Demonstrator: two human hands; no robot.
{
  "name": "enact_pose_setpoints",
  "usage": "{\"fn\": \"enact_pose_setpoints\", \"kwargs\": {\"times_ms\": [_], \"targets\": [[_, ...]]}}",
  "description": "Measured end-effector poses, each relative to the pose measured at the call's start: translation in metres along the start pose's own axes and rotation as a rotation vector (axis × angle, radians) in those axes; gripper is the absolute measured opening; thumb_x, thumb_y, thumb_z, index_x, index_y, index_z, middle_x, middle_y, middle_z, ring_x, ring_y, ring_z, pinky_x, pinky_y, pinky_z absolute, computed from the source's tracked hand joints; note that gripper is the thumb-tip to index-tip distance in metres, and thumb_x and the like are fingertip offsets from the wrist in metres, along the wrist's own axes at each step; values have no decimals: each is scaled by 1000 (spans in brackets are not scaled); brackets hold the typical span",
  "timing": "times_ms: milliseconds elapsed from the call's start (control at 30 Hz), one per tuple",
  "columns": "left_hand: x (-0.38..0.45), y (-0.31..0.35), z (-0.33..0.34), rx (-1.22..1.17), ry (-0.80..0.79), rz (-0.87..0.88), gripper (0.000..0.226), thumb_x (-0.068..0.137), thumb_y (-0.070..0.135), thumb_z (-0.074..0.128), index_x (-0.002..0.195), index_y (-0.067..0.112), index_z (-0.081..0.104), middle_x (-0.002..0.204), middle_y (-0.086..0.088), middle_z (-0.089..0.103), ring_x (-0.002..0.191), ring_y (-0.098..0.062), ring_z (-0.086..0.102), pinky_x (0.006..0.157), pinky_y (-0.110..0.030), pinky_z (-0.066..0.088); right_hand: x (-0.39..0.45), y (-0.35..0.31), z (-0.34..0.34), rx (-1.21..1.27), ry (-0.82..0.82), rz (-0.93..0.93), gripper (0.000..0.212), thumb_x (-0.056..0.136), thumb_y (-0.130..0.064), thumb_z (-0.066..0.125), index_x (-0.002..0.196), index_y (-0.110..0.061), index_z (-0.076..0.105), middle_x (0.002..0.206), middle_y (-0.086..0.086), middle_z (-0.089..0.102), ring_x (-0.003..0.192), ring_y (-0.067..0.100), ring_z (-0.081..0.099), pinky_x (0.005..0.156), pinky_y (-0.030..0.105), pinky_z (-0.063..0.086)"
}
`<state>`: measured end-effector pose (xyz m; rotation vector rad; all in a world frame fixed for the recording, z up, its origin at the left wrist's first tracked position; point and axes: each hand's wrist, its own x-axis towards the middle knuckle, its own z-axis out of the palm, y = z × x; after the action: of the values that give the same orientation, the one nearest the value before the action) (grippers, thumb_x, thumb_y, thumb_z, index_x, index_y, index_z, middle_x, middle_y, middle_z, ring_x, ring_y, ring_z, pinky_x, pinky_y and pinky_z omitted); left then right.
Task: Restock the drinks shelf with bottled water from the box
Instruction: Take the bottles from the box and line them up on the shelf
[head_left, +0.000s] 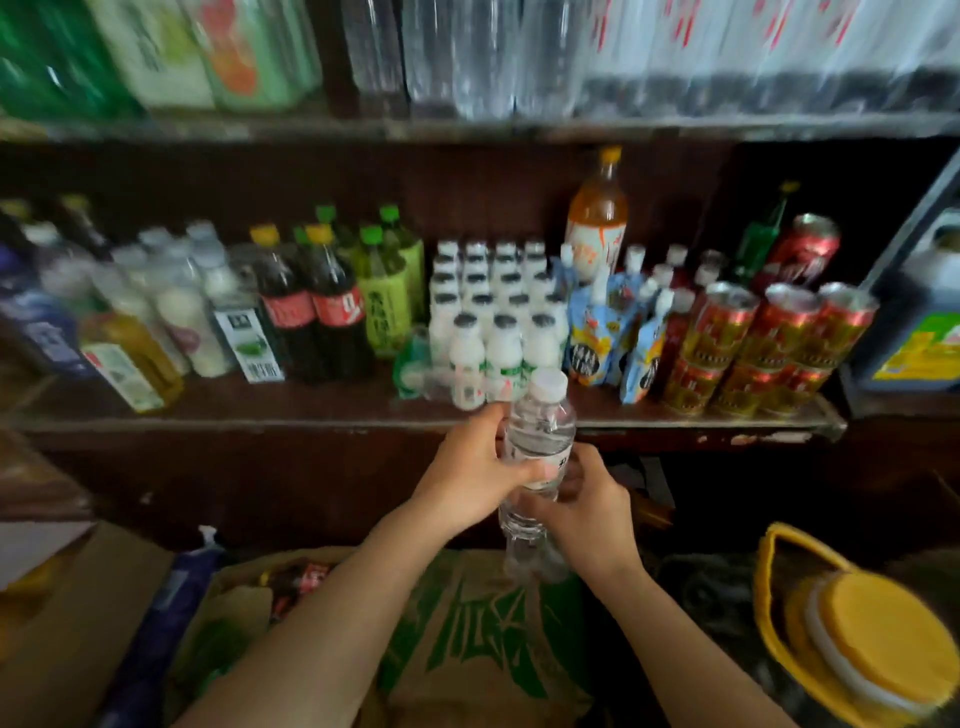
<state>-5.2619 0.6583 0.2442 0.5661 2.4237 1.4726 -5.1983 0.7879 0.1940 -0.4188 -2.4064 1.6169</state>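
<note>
Both hands (470, 467) (589, 512) curled (left higher), forearms extended forward.

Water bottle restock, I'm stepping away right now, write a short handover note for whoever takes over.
Left hand: grips the water bottle at its middle.
Right hand: holds the same bottle lower down.
Bottle: upright, capped, in the air in front of the shelf, not yet set down.
Box: cardboard with green print, below the hands; its contents cannot be seen.
Done: one bottle lifted out.
Left: place it on the shelf, perhaps in the bare strip at the front edge, left of the small white bottles, then continue from the box.
</note>
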Motion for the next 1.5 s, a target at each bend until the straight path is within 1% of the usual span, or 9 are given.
{"fn": "enact_pose_setpoints", "kwargs": {"times_ms": [200,333,633,767,933,1033,1133,1267,1500], "targets": [[35,130,-96,-78,23,25,51,70,21,83,116,23,61,107,9,70,97,-2,66,88,-28,53,52,-138,-50,-1,-108,-102,59,71,-23,84,117,-33,48,105,-12,66,96,1,62,76,16,51],[52,190,-155,-121,23,50,50,65,20,85,109,21,63,106,3,72,99,-11,68,90,-35,53,79,-216,-69,-38,-167,-181,62,73,-24,82,122,-33,46,101,-21,61,94,-10,55,71,5,43],[100,241,-262,-50,76,92,37,74,8,78,106,20,64,101,6,71,91,0,68,78,-16,52,141,-325,-31,-29,-177,-243,62,78,-29,77,130,-26,44,104,-13,60,93,3,58,69,11,46],[140,241,-295,-43,112,112,37,75,11,77,104,28,61,100,10,70,88,5,66,74,-11,52,177,-349,-8,-24,-87,-242,57,79,-22,77,129,-23,47,95,-24,58,90,-5,58,73,4,44],[185,225,-301,-31,198,112,44,71,22,81,109,29,62,104,11,70,96,-6,67,90,-36,54,208,-359,13,-137,35,-236,51,82,-21,74,126,-16,49,98,-17,58,82,-7,55,66,-3,40],[203,216,-294,-34,297,126,41,68,32,81,103,37,60,101,13,71,94,-7,68,88,-41,55,218,-354,22,-236,97,-235,60,82,-31,73,132,-15,45,113,-6,61,101,10,61,81,17,50],[210,215,-285,-32,342,147,42,69,36,80,105,40,59,98,15,70,90,-4,68,85,-39,56,223,-353,24,-362,183,-212,62,81,-40,71,131,-15,44,119,1,62,100,21,62,79,33,53],[208,219,-277,51,399,153,52,73,40,77,120,31,57,102,13,71,89,-2,67,81,-30,57,221,-354,26,-454,223,-200,67,80,-45,70,131,-15,40,99,6,68,87,26,66,67,34,52],[205,220,-262,-22,515,134,52,70,38,80,115,27,58,97,15,69,86,-1,66,80,-31,57,222,-354,25,-522,251,-276,30,91,-16,54,116,-10,39,84,11,68,78,35,64,60,37,45]]}}
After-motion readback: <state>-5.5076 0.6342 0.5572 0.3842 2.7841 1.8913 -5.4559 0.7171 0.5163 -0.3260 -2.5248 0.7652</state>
